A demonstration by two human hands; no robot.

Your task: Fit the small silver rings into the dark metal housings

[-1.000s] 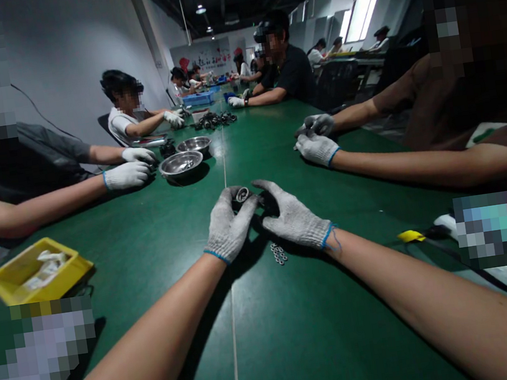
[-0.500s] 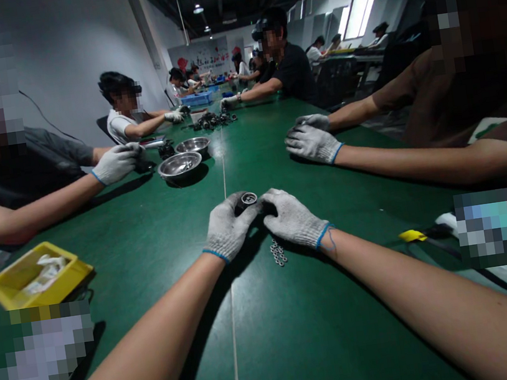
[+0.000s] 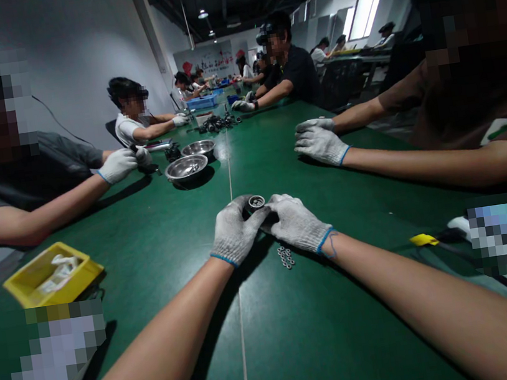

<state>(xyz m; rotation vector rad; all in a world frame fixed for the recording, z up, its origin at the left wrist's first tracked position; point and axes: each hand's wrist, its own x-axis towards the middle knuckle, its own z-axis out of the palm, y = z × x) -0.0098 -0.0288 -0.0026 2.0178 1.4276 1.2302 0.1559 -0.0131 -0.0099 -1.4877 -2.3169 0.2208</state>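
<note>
My left hand (image 3: 235, 231), in a white knit glove with a blue cuff, is closed around a small round black part (image 3: 256, 202). The part has a bright metal rim and a hollow, spoked-looking face turned upward. From the other side my gloved right hand (image 3: 299, 222) meets it, with its fingers closed against the part's right edge near my left thumb. Whether those fingertips also pinch something small is hidden. Just below my right hand, several small metal rings (image 3: 286, 258) lie in a cluster on the green table (image 3: 329, 324).
A yellow bin (image 3: 56, 277) with white contents stands at left. Two steel bowls (image 3: 187, 169) and a heap of dark parts (image 3: 216, 123) lie farther up. A co-worker's gloved hands (image 3: 320, 141) rest at right; another co-worker's gloved hand (image 3: 118, 166) works at left. A yellow-tagged cable (image 3: 425, 240) lies at right.
The view has shifted, so the scene sits slightly farther right and lower. My right fingers have closed in against the round part. The hands of the co-worker at right have shifted slightly.
</note>
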